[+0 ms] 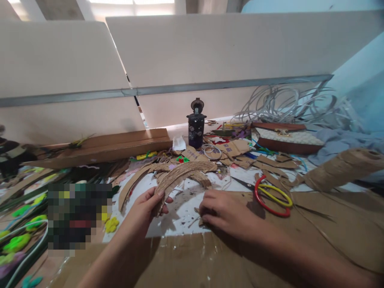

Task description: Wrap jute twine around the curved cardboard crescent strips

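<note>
A twine-faced arc [183, 173] is gripped near its lower end by the left hand [157, 203], tilted above the white sheet [183, 226], its far end over the clutter. The right hand [220, 212] is curled low beside it, just above the edge of the cardboard sheet [192, 260]; small scraps [198, 221] show at its fingertips, but whether anything is pinched cannot be told.

With the arc held at one end only, it could be bent or creased if its far end were pressed down, and the twine rows might be lifted should the glue, if any was used, be weak. The scissors [257, 193] lie near the right forearm, metal points bared to both sides, so a backward sweep could get skin pricked. The strand [325, 238] by the cone [339, 172] could be snagged by that arm. The open-lidded bottle [196, 132] could be toppled by a long reach.
</note>
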`<act>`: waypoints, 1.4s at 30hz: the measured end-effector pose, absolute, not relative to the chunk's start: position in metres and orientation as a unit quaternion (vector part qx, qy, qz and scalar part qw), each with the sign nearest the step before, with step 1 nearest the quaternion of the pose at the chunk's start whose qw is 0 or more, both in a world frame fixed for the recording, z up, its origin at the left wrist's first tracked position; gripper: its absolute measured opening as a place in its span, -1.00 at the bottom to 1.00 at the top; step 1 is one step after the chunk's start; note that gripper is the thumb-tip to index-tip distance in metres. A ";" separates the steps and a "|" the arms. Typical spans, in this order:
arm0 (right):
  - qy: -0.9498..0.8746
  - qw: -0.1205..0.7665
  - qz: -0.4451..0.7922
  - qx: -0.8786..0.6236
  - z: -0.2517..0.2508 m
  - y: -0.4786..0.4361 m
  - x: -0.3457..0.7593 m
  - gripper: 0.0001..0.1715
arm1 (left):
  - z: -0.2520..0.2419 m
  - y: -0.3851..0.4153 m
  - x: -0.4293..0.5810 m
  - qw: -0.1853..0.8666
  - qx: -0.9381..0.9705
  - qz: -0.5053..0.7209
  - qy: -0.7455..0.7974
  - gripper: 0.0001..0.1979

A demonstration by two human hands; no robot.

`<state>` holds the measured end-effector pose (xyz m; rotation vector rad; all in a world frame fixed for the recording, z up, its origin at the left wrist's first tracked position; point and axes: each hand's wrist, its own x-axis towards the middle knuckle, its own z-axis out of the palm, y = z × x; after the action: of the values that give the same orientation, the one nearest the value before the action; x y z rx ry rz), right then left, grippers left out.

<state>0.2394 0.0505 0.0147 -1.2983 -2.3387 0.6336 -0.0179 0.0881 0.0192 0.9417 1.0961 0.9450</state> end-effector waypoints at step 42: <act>-0.867 0.280 0.260 -0.319 0.047 0.119 0.189 -0.82 | 0.014 0.087 -0.021 0.684 0.448 0.364 0.446 -0.71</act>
<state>0.1893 0.1186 0.0471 -0.8563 -2.3248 0.6982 -0.0208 0.0867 0.0137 1.0043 1.0002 0.8156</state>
